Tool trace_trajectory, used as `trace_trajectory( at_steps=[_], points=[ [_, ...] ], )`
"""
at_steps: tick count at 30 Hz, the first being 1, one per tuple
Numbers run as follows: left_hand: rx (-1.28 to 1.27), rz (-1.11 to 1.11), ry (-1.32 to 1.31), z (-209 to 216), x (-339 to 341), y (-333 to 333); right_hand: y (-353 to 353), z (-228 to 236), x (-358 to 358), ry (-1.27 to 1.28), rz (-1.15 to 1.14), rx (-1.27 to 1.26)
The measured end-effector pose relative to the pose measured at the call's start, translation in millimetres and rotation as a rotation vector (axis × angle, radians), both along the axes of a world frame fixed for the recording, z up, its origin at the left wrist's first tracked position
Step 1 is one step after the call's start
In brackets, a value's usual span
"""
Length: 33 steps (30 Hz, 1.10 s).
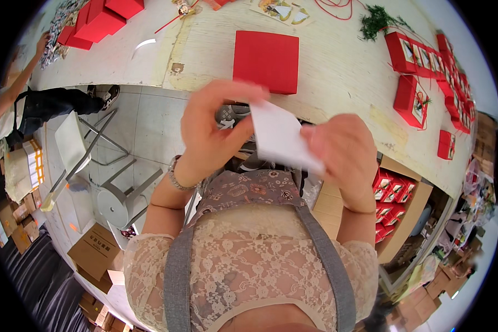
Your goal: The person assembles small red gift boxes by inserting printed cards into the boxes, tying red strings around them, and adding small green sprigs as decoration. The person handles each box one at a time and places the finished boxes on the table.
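In front of my apron I hold a white piece of folded paper or thin card [282, 135], tilted and slightly blurred. My left hand [207, 124], with a bracelet at its wrist, has its thumb and fingers at the left edge of the white piece. Its right side is pinched by my right hand [346, 152], which is smeared by motion. Just beyond my hands, a plain red square box [266, 61] lies near the table's front edge, touched by neither hand.
The pale worktable [326, 77] carries red boxes [102, 22] at far left and decorated red boxes [412, 102] at right, near green sprigs [379, 23]. A carton [398, 210] of red boxes stands below right. At left are a stool [116, 205], a folding chair [74, 141] and another person [16, 105].
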<state>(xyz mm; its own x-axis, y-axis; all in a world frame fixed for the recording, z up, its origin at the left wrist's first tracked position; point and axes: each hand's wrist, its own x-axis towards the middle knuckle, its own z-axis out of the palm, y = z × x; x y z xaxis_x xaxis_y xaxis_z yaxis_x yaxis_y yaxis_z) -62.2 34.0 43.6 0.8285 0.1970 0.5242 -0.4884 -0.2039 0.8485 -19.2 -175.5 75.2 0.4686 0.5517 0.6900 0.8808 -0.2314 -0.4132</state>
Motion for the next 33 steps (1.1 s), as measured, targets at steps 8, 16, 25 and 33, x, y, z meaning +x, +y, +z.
trace_trajectory(
  at_steps=[8, 16, 25, 33],
  points=[
    [0.797, 0.176, -0.306, -23, 8, -7, 30, -4, 26, 1.147, -0.167, 0.534],
    [-0.483, -0.114, 0.443, -1, -4, -21, 45, -27, 5, 0.157, -0.288, 0.192],
    [-0.463, -0.169, 0.502, -5, -15, -24, 38, -25, -6, -0.083, -0.327, 0.009],
    [-0.31, -0.104, 0.448, 6, -18, -38, 36, -28, -7, -0.144, -0.306, -0.043]
  ],
)
